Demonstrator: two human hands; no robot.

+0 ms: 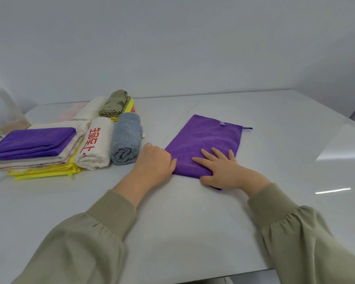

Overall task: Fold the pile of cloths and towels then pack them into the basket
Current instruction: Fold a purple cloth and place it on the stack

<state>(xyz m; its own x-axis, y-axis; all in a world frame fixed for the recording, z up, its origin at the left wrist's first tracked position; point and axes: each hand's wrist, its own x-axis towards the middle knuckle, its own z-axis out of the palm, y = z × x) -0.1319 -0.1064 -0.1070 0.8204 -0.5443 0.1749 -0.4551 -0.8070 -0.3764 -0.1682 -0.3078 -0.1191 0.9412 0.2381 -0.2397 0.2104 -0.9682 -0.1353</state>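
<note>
A clear, domed container is seen at the far left edge of the counter; something beige is glimpsed at its base, but its contents cannot be made out.

Beside it, finished pieces are gathered on the counter. Folded purple cloths are laid on top of a stack of cream towels, with yellow cloths at the bottom. Just right of that stack a white rolled towel with red characters is set, and a grey rolled towel is placed touching it. Behind these, an olive cloth is rested on further yellow pieces, with a cream towel and a pale pink cloth to its left.

The purple cloth being worked on is spread flat near the middle of the counter, well apart from the container, its hanging loop stuck out at the far right corner.

The right hand is laid palm down on the near end of this cloth, its fingers held straight and spread. The left hand is placed at the cloth's near left corner, knuckles up, its fingers curled and the thumb set against the cloth's edge; whether the edge is pinched cannot be told. Both forearms are covered by olive sleeves.
</note>
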